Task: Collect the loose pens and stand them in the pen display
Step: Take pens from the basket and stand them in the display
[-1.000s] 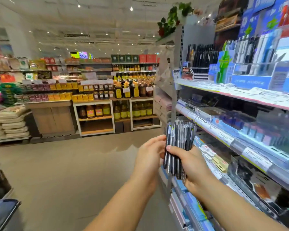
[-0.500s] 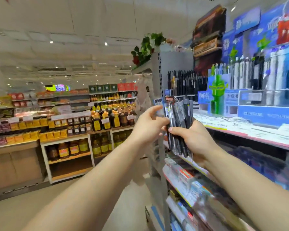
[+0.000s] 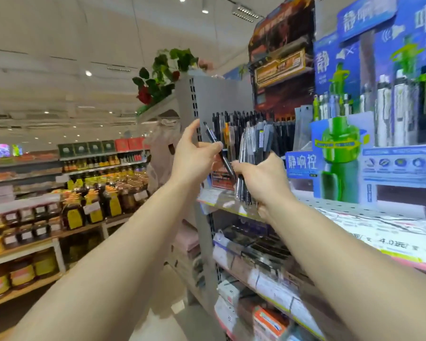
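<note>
Pens held up before the pen display on the shelf

Nearest, the right hand [image 3: 261, 179] is wrapped round a bundle of pens [image 3: 247, 166], their long axes near upright, upper ends overlapping the pen display [image 3: 246, 129] and lower tips hanging below the fist. Just left of the bundle, the left hand [image 3: 194, 156] pinches 1 black pen [image 3: 219, 152] between thumb and fingertips; it slants, upper end up-left, lower end down-right toward the bundle. Behind both hands, the pen display stands on the shelf [image 3: 342, 210], filled with upright dark pens. Right of the display sits a blue carton [image 3: 340, 156] with taller pens standing in it.
</note>
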